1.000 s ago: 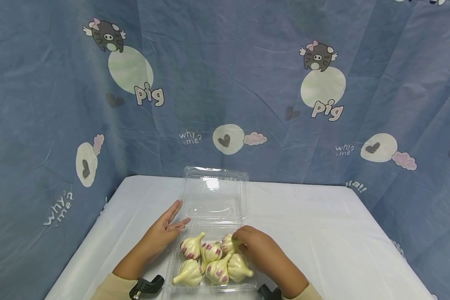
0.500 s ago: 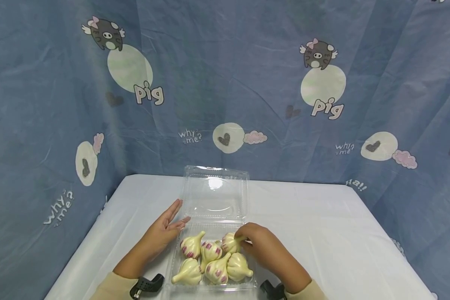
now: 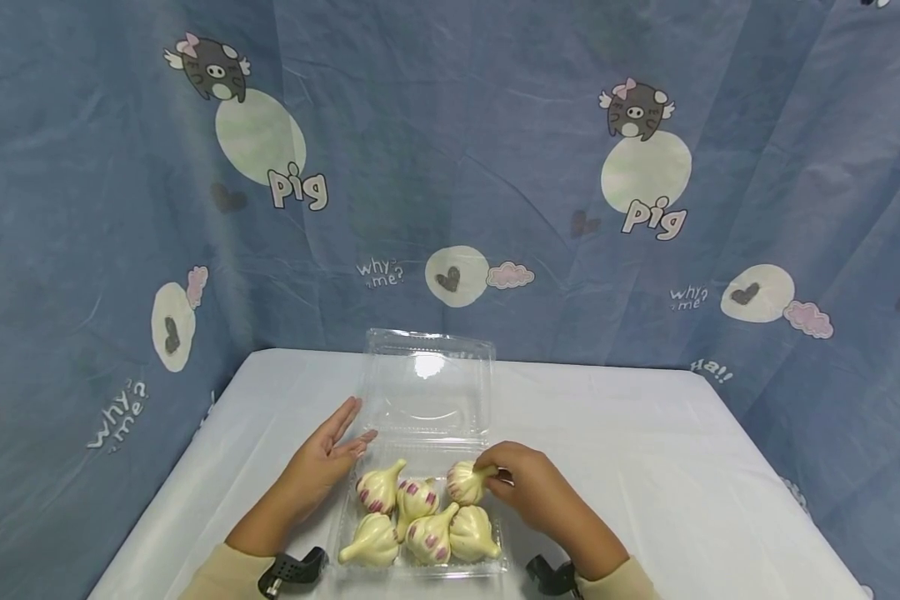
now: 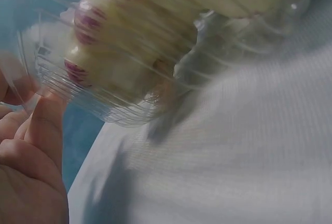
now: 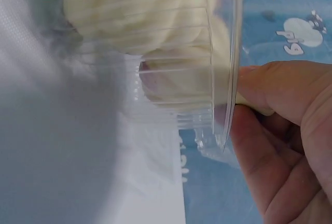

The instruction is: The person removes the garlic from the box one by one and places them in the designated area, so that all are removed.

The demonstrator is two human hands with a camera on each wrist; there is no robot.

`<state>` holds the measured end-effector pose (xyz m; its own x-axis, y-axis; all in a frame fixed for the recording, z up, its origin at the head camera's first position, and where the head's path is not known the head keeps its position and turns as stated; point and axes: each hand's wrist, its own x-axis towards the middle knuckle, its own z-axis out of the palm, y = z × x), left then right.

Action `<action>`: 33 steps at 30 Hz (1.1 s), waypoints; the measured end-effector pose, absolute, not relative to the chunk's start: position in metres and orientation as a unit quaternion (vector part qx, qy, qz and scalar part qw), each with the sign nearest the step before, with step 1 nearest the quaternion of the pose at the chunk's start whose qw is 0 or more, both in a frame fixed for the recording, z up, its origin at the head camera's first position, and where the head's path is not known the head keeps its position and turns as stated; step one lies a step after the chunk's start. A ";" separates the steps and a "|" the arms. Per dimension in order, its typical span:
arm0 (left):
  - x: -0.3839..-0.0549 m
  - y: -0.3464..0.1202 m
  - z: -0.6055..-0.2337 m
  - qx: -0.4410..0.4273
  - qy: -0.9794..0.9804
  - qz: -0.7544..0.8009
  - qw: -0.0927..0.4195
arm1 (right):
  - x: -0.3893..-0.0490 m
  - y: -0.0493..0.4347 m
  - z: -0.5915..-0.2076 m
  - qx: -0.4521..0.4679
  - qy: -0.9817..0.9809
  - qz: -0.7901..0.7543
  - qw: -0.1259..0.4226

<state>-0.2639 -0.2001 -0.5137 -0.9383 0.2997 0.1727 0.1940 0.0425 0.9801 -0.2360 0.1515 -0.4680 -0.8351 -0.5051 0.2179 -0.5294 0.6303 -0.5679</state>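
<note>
A clear plastic clamshell box (image 3: 420,575) stands on the table with its lid (image 3: 427,392) folded back. Several garlic bulbs, pale with purple patches, lie in it; one bulb (image 3: 371,542) is at the front left. With thumb and fingers my right hand (image 3: 532,487) pinches the stem of the back right garlic bulb (image 3: 465,483). That stem (image 5: 267,111) pokes out past the rim in the right wrist view. My left hand (image 3: 318,462) has its fingers extended at the box's back left edge. In the left wrist view its fingertips (image 4: 49,102) touch the rim.
White cloth covers the table (image 3: 607,433). Behind it hangs a blue curtain (image 3: 525,200) printed with pigs. Dark wrist devices sit on the left wrist (image 3: 296,568) and right wrist (image 3: 551,575).
My right hand has moved slightly to the right, and the garlic bulb in its fingers has shifted right and away from its neighbours. The box has slid slightly left. My left hand has barely moved.
</note>
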 end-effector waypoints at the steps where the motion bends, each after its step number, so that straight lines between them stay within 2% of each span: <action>1: -0.264 -0.200 -0.514 0.169 0.719 0.673 0.038 | -0.236 0.152 -0.468 0.284 -0.904 0.321 0.018; 20: -0.266 -0.202 -0.517 0.169 0.705 0.687 0.050 | -0.246 0.162 -0.480 0.230 -0.867 0.442 -0.016; 33: -0.265 -0.201 -0.517 0.169 0.704 0.688 0.052 | -0.246 0.167 -0.481 0.199 -0.854 0.482 -0.006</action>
